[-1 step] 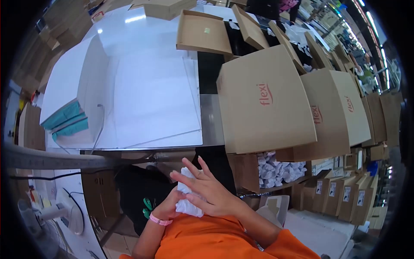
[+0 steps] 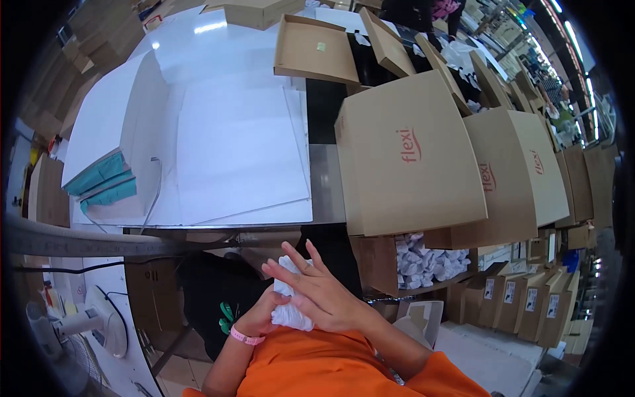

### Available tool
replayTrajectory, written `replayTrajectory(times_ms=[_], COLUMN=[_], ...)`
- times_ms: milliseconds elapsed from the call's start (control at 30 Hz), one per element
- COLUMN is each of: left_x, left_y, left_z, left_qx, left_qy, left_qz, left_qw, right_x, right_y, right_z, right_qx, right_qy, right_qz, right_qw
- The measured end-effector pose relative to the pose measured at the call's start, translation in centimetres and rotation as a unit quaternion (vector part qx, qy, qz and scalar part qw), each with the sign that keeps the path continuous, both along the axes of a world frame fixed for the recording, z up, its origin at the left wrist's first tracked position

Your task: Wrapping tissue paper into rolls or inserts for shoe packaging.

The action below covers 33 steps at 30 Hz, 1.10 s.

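In the head view, a crumpled white paper wad (image 2: 294, 317) sits at the lower centre of the frame, between the person's two hands and in front of the orange shirt (image 2: 311, 367). The step in hand looks like shaping the paper; to do it well, judging by its softness, the palms should press evenly from both sides, turning the wad a little between squeezes and tucking loose edges inward so that it neither springs open nor tears. The left hand (image 2: 261, 314), with a pink wristband (image 2: 246, 336) below it, is closed on the wad's left side, its thumb end against the paper; most of its fingers are hidden, so how tightly they curl cannot be told. The right hand (image 2: 329, 301) is held wide, long fingers fanned toward the upper left, with the palm side laid over the wad's right side rather than gripping it. The hands are thus together, paper sandwiched between. Right of centre, below the large cardboard box (image 2: 410, 159), an open carton (image 2: 377, 264) holds many similar white paper wads (image 2: 431, 264).
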<state>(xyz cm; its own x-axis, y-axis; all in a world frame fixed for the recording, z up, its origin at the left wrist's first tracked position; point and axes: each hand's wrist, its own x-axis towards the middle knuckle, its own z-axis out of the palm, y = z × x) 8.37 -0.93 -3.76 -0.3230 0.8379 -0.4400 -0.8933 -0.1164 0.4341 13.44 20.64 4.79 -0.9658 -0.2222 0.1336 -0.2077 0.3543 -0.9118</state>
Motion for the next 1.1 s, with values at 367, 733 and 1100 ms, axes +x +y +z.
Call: replayTrajectory(times_ms=[367,733,1100], left_x=[-1.6,-5.6,-4.6], left_y=[0.4,-4.0,-5.3], left_z=[1.4,5.8,4.0], left_qx=[-0.027,-0.016,-0.126], left_qy=[0.286,0.248,0.234], left_qz=[0.082,0.017,0.005], left_qw=[0.954,0.968,0.964], right_x=[-0.1,-1.5,-0.8], right_y=[-2.7,0.4,1.6], right_z=[-2.0,-2.0,-1.0], right_qx=[-0.173,-0.100,-0.281], right_qy=[-0.129,-0.213,-0.235], right_qz=[-0.266,-0.111,0.051], right_qw=[0.940,0.966,0.929])
